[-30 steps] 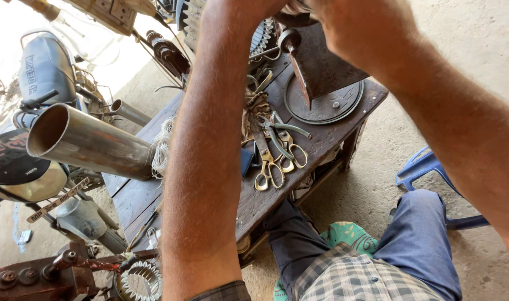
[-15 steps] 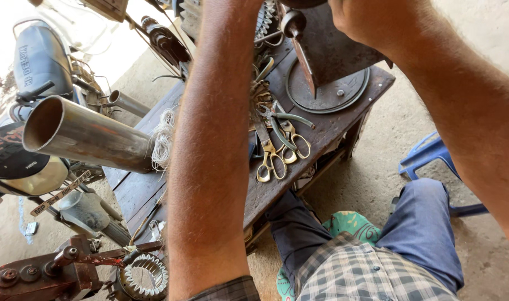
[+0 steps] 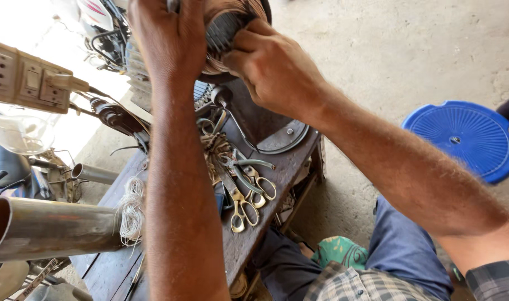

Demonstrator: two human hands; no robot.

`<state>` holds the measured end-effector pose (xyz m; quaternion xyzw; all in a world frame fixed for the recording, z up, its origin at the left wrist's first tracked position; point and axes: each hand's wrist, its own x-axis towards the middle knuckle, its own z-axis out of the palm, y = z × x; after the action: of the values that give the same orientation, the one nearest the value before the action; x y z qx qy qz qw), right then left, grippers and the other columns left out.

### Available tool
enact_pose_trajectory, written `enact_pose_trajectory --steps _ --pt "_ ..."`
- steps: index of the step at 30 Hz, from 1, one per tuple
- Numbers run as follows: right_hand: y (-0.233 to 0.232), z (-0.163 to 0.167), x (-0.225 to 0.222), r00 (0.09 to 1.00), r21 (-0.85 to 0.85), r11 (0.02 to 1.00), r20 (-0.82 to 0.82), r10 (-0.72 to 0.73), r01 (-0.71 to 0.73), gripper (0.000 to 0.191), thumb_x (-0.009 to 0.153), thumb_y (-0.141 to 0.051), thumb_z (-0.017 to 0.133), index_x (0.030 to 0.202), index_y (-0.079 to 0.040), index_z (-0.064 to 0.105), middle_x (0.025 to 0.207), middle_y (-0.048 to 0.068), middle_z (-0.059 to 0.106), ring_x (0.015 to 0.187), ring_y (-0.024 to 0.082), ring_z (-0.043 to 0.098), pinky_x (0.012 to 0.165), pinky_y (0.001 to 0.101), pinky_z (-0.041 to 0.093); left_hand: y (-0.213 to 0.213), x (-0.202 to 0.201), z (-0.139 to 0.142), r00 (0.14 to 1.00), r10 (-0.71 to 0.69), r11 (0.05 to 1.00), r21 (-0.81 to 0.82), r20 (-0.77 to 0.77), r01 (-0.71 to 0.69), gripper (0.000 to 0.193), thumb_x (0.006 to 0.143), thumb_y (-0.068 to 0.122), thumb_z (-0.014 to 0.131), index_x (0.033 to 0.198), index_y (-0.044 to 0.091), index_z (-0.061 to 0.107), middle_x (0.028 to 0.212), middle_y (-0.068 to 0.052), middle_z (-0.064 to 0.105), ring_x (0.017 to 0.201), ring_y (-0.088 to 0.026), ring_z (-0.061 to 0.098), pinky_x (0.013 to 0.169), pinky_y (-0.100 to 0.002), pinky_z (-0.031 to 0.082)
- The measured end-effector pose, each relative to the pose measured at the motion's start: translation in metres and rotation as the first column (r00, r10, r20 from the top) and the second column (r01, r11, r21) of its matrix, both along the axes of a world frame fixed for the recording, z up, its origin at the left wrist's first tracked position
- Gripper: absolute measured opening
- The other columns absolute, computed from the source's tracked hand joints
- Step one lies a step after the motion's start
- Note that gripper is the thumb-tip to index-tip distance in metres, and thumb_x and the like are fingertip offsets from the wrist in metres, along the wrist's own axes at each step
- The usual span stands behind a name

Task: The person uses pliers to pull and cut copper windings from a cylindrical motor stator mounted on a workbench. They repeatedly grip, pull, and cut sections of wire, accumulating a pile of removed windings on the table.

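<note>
Both of my hands are raised over a dark wooden workbench (image 3: 277, 184). My left hand (image 3: 168, 39) and my right hand (image 3: 271, 64) grip a round motor stator (image 3: 226, 28) with dark slotted metal and copper-coloured wire windings. The left hand holds its left side, and the right hand's fingers press on its right edge. Part of the stator is hidden behind the hands and cut off by the top of the frame.
Several scissors (image 3: 249, 195) with brass handles lie on the bench beside a round metal plate (image 3: 288, 139). A bundle of white thread (image 3: 131, 214) and a steel pipe (image 3: 48, 228) sit at the left. A switchboard (image 3: 26, 78) hangs upper left. A blue plastic stool (image 3: 466, 136) stands on the concrete floor at the right.
The view has tilted up and to the right, so both hands and the stator now show. The blue stool has come fully into view.
</note>
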<state>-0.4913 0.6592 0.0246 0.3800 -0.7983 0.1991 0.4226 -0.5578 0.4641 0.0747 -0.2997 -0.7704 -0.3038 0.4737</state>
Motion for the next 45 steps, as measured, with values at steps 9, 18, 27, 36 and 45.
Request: enact_pose_trajectory --steps 9,18,27,36,45 --pt "-0.004 0.009 -0.01 0.998 -0.044 0.998 0.049 0.037 -0.035 0.011 0.093 -0.008 0.07 0.101 -0.005 0.077 0.095 0.011 0.068 0.097 0.026 0.065 0.086 0.0387 0.058 0.016 0.015 0.021 0.987 -0.122 0.988 0.106 0.109 0.111 0.036 0.112 0.037 0.068 0.113 0.002 0.076 0.117 -0.013 0.07 0.112 -0.024 0.068 0.099 -0.041 0.055" --pt "-0.002 0.006 -0.005 0.995 -0.046 0.999 0.096 0.003 0.002 0.017 0.09 -0.011 0.066 0.104 -0.003 0.072 0.1 0.01 0.07 0.1 0.025 0.064 0.087 0.0387 0.057 0.032 0.027 0.029 0.952 -0.209 0.968 0.188 0.226 0.168 0.03 0.105 0.035 0.065 0.106 0.006 0.073 0.123 -0.011 0.063 0.12 -0.026 0.063 0.104 -0.047 0.058" --pt "-0.007 0.024 0.002 0.97 -0.039 0.999 0.242 0.018 -0.009 0.017 0.094 -0.017 0.062 0.101 -0.006 0.072 0.103 0.017 0.071 0.098 0.035 0.067 0.084 0.0484 0.055 0.015 0.014 0.031 0.933 -0.134 0.965 0.26 0.333 0.046 0.034 0.101 0.032 0.065 0.113 0.001 0.074 0.131 -0.014 0.067 0.123 -0.028 0.066 0.105 -0.037 0.05" --pt "-0.015 0.029 0.003 0.994 -0.012 1.0 0.106 -0.004 0.005 0.015 0.095 -0.015 0.066 0.1 -0.003 0.073 0.098 0.014 0.07 0.099 0.034 0.066 0.085 0.0467 0.056 0.009 0.009 0.019 0.973 -0.074 0.97 0.241 0.221 0.019 0.043 0.103 0.049 0.063 0.122 0.014 0.078 0.146 -0.016 0.063 0.136 -0.03 0.064 0.109 -0.04 0.055" --pt "-0.017 0.036 0.005 0.99 0.015 0.999 0.134 -0.042 0.04 0.014 0.094 -0.016 0.065 0.096 -0.004 0.072 0.095 0.013 0.069 0.095 0.033 0.066 0.082 0.0476 0.057 0.008 0.005 0.029 0.973 0.033 0.986 0.154 0.228 -0.07 0.044 0.102 0.052 0.055 0.121 0.019 0.078 0.143 -0.015 0.064 0.135 -0.031 0.061 0.106 -0.045 0.054"
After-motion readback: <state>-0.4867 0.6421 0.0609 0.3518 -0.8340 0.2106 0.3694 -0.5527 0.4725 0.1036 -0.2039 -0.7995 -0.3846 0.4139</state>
